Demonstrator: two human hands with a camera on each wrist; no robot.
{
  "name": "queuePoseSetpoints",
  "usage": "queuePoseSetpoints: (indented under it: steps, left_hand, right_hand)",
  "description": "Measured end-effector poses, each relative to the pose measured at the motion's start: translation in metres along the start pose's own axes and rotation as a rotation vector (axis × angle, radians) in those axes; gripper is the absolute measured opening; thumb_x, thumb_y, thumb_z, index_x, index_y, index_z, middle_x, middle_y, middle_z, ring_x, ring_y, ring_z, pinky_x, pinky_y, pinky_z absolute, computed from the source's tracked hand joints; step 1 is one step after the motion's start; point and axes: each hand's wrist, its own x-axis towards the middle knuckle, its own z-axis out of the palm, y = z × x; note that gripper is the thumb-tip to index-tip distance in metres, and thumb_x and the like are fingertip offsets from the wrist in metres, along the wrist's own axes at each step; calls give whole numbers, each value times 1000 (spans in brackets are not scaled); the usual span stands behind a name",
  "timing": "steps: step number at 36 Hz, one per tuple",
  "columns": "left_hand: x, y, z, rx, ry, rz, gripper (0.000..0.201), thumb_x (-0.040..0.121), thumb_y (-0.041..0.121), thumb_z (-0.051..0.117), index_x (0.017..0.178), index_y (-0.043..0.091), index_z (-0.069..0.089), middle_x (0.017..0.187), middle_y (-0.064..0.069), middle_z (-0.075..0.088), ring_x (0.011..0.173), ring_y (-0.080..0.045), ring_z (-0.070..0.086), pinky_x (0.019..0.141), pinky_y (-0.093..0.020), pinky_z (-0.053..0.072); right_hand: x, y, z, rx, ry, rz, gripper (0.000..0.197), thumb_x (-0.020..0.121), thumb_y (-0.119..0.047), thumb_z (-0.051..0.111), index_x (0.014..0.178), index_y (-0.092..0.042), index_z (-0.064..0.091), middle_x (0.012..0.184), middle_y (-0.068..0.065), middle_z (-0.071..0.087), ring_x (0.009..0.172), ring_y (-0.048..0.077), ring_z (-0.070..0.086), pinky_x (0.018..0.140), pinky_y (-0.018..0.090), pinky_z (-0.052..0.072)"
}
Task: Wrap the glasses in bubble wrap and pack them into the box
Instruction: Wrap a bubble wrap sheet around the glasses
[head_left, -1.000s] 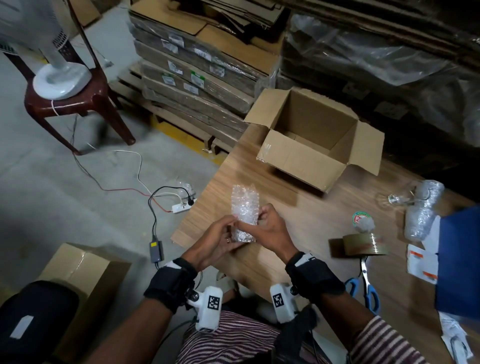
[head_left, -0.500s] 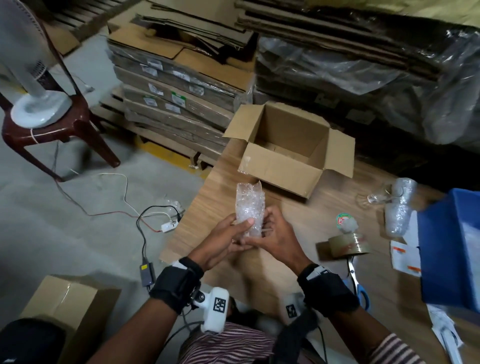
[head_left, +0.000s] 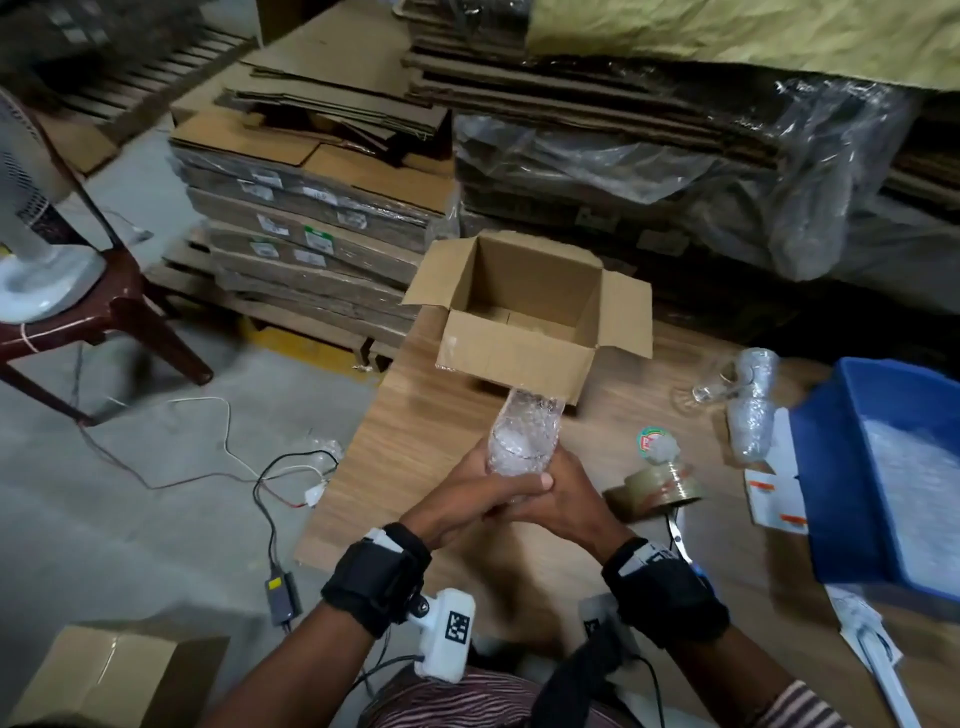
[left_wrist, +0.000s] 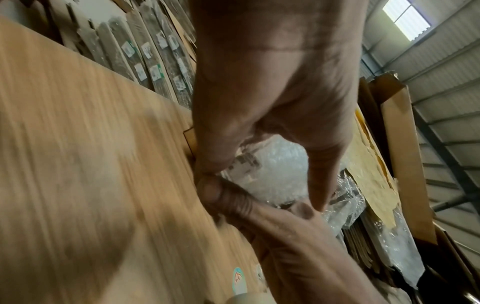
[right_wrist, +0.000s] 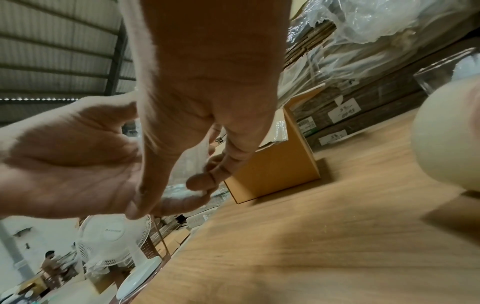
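Right now I've got both hands, left (head_left: 470, 496) and right (head_left: 558, 501), curled round the wrapped glass (head_left: 522, 441), held above the table (head_left: 415, 441) near the box (head_left: 514, 358), likely to keep the wrap closed. Box open, looks nearly empty; blue bin (head_left: 831, 467) holds bubble wrap.

Beyond my wooden tabletop (head_left: 447, 447) the grey concrete floor (head_left: 104, 509) carried loose cables (head_left: 218, 447). Stacks of flattened cardboard (head_left: 311, 223) stood past the tabletop's far edge, some under clear plastic sheeting (head_left: 675, 171). A white fan (head_left: 31, 218) sat on a dark red chair (head_left: 130, 317). Daylight came through a roof panel (left_wrist: 406, 18) in corrugated metal walls (left_wrist: 441, 61).
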Motion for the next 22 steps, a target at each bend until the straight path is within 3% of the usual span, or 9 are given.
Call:
queuePoseSetpoints:
  steps: [2,4,7,10,13,16,19,22]
  left_hand:
    - [5,0,6,24,19,21,60,85,1,80,137,17,55,124,-3,74,116,-18,70,99,-35,57]
    - [10,0,11,32,16,27,60,84,0,80,137,15,56,124,-6,73,117,-22,69,101,-39,56]
    - [14,2,18,19,9,8,56,81,4,80,133,14,60,123,-10,73,117,-28,69,102,-44,55]
    - [18,4,24,-5,20,-8,56,74,10,78,129,9,64,119,-17,73,113,-36,69,97,-47,56]
    - [21,3,30,-58,75,-25,64,64,15,80,125,5,67,117,-22,73,114,-44,67,99,-55,54]
    - [23,4,36,-92,102,-38,58,65,11,79,121,7,68,116,-23,73,109,-43,69,86,-48,57]
    - [23,5,47,-110,72,-37,57,65,3,77,121,3,68,123,-33,67,112,-44,66,94,-56,51]
    - [24,6,58,-147,43,-25,55,67,-10,69,121,-2,66,118,-30,70,100,-35,72,82,-39,61]
  right_hand:
    - [-4,-1,-1,-11,39,-34,87,53,-30,98,128,-7,61,119,3,72,113,20,69,94,46,57]
    - [-7,-2,-4,-24,78,-49,88,53,-30,98,129,-8,61,122,2,71,116,18,68,98,45,55]
    - [-8,-3,-9,-48,116,-66,106,50,-23,101,142,-15,50,133,-2,65,124,12,62,102,38,54]
    - [-14,-4,-18,28,31,-22,118,52,-6,101,150,-21,37,137,0,60,122,12,63,94,35,58]
    - [-24,-4,-31,177,-47,65,101,64,12,88,144,-24,38,125,12,56,106,14,67,86,35,60]
    - [-29,1,-44,188,5,91,82,72,10,84,140,-16,47,114,17,55,100,13,67,84,30,58]
    - [-29,-4,-54,135,75,99,74,64,-5,96,126,-19,59,104,13,67,92,18,72,81,33,61]
    - [-31,-6,-62,42,121,81,73,56,-7,99,116,-25,63,92,5,70,83,17,72,76,36,62]
